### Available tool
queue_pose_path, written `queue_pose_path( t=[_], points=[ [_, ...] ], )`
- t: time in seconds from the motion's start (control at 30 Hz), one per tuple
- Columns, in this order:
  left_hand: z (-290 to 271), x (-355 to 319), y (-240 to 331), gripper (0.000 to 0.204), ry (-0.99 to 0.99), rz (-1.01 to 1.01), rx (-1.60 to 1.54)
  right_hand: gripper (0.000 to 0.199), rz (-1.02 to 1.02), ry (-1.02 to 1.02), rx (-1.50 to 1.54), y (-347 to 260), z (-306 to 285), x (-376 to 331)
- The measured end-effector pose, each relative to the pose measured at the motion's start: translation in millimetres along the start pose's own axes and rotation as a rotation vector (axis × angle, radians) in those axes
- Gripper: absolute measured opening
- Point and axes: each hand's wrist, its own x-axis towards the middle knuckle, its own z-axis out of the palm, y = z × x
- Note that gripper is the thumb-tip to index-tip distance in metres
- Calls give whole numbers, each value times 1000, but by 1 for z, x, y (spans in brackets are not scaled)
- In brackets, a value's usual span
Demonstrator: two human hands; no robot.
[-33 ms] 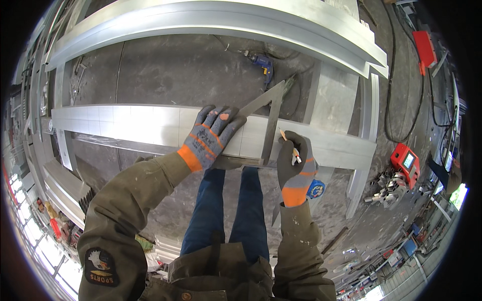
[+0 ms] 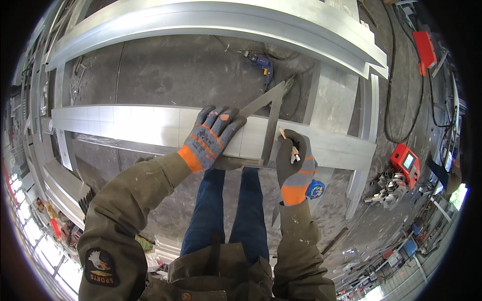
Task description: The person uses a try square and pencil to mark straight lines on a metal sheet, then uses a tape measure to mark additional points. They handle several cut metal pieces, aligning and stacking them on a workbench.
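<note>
A long silvery metal profile (image 2: 150,125), crossed by thin marked lines, lies left to right before me. On it stands a metal triangle square (image 2: 271,125), its upright leg crossing the profile and its base along the near edge. My left hand (image 2: 213,133), in a grey and orange glove, grips the square's left part and presses it to the profile; the thumb is hidden. Just right of the upright leg, my gloved right hand (image 2: 297,163) is closed around a pencil (image 2: 283,134), its tip close to the leg. A blue tape measure (image 2: 315,189) shows beside the right wrist.
Beyond the profile, a blue drill (image 2: 263,67) lies on the concrete floor. Larger metal profiles (image 2: 216,22) span the far side. At right are a red device with a screen (image 2: 404,161), a pile of metal offcuts (image 2: 389,188) and black cables (image 2: 391,100).
My right hand has shifted very slightly, with the tape measure beside its wrist a little higher. My left hand and the triangle square have stayed put.
</note>
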Motion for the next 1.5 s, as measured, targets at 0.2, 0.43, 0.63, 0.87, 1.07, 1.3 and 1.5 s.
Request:
queue_pose_path(
  t=[0.2,0.43,0.63,0.87,1.07,1.3,1.5],
  points=[
    [0,0,0,80,-1,12,-13,14,-29,21,-88,-3,10,5],
    [2,-2,0,72,7,2,-15,14,-35,20,-112,-3,12,7],
    [3,-1,1,73,1,-12,-45,13,-46,8,-95,-6,11,8],
    [-1,0,2,70,29,-8,-35,11,-39,-128,-141,-10,-2,2],
    [-2,1,2,74,34,-4,-40,11,125,79,29,-7,-26,-9],
    [-4,11,16,84,29,14,-75,16,223,155,111,25,-62,-22],
    [15,33,41,105,-9,43,38,17,232,64,74,37,-70,-33]
  ],
)
